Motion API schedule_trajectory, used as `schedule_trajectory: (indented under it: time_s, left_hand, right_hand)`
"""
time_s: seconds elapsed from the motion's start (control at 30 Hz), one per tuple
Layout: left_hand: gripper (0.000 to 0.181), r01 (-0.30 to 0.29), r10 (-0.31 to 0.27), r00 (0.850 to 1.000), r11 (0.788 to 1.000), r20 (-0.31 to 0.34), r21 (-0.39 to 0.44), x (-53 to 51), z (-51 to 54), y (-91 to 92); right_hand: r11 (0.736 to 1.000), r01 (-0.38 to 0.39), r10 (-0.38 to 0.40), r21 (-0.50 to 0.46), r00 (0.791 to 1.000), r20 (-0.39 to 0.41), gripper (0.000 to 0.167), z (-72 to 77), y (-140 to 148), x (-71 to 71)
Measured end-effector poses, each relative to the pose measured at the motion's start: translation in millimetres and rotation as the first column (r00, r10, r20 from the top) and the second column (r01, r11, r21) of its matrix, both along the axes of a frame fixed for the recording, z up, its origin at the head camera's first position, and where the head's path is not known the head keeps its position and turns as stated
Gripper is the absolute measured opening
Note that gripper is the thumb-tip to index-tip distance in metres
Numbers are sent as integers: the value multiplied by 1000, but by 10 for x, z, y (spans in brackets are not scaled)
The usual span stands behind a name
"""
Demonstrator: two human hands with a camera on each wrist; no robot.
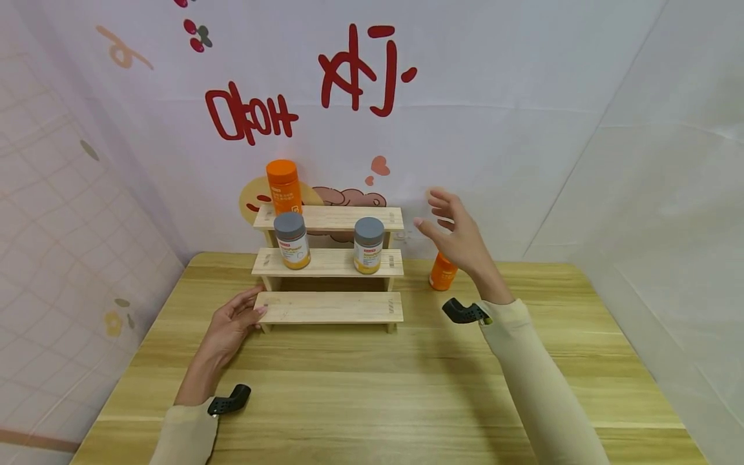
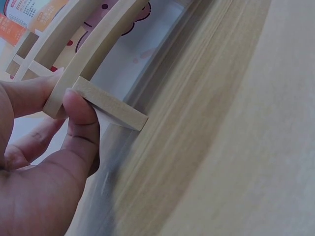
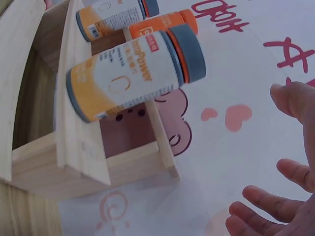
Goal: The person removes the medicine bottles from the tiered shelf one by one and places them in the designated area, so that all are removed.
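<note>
A three-tier wooden step shelf (image 1: pixel 328 307) stands on the table. At the left end of its lowest board, my left hand (image 1: pixel 232 324) pinches the wood between thumb and fingers. My right hand (image 1: pixel 459 239) is in the air to the right of the shelf, fingers spread and apart, holding nothing. Below it, partly hidden by the hand, an orange bottle (image 1: pixel 443 274) is on the table. Two grey-lidded supplement bottles stand on the middle board, one on the left (image 1: pixel 292 241) and one on the right (image 1: pixel 369 245). Another orange bottle (image 1: pixel 283 187) is on the top board's left end.
A white printed cloth (image 1: pixel 494 84) hangs behind the shelf and along both sides. The wood-grain table (image 1: pixel 349 400) stretches in front of the shelf. Each wrist carries a small black camera mount, the left one (image 1: pixel 230 400) and the right one (image 1: pixel 463 312).
</note>
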State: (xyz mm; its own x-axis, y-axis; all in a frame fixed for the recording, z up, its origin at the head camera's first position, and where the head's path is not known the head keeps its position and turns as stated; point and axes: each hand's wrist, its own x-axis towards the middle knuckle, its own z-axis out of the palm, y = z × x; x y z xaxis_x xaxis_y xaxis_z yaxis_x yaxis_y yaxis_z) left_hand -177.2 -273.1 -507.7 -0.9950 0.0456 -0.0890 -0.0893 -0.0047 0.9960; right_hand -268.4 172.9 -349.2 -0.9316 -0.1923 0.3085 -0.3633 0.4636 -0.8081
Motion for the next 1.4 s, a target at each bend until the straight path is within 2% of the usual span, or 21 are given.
schedule_trajectory:
  time_s: [0.33, 0.73, 1.07, 1.4]
  left_hand:
    - [67, 6, -6, 1000, 999, -8, 41, 2, 0, -10]
    - [66, 12, -12, 1000, 999, -6, 50, -3, 3, -4]
    - [67, 28, -27, 1000, 998, -4, 52, 1, -7, -9]
    - [66, 19, -20, 1000, 998, 4, 67, 6, 7, -13]
  right_hand:
    - [997, -78, 78, -2, 997, 9, 72, 277, -279, -30]
    - [985, -172, 171, 12, 984, 52, 75, 447, -547, -128]
    - [956, -293, 291, 5, 953, 81, 73, 557, -776, -214]
    - [937, -349, 343, 13, 928, 146, 72, 664, -1106, -312]
